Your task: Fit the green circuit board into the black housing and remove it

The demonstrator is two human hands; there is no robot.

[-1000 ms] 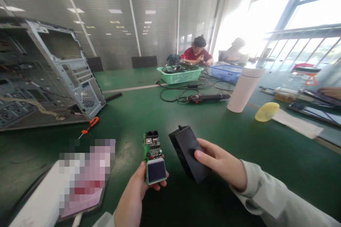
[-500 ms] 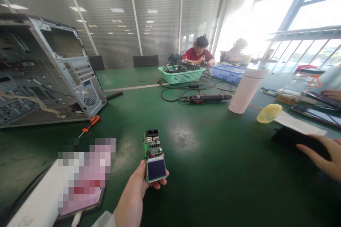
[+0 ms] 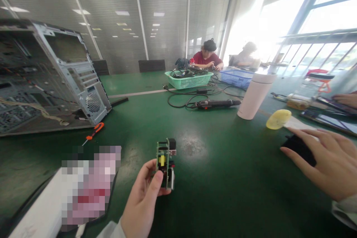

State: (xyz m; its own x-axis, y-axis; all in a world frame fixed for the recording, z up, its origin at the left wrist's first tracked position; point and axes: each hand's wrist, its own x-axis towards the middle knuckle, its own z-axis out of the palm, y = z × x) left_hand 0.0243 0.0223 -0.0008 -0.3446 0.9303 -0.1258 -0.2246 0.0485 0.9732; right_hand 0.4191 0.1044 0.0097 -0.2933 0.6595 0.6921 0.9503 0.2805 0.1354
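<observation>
A small green circuit board assembly (image 3: 164,163) is held edge-on in my left hand (image 3: 145,193), the thumb pressed on its near side. It has two stacked boards with a yellow part between them, and its screen faces right. On the right, my right hand (image 3: 326,160) reaches over a black object (image 3: 299,148) on the table, fingers stretched out and thumb apart. Most of that object is hidden under the hand, and its kind cannot be made out.
An open computer case (image 3: 89,81) stands left, with an orange-handled screwdriver (image 3: 95,132) near it. A blurred pink phone (image 3: 95,186) lies in front. Ahead are a black electric screwdriver (image 3: 214,104), a green basket (image 3: 189,81), a pink bottle (image 3: 255,96) and a yellow item (image 3: 279,119). Two people sit beyond.
My left hand has turned the circuit board from screen-up to edge-on. My right hand has moved left over the black object, and its fingers have straightened.
</observation>
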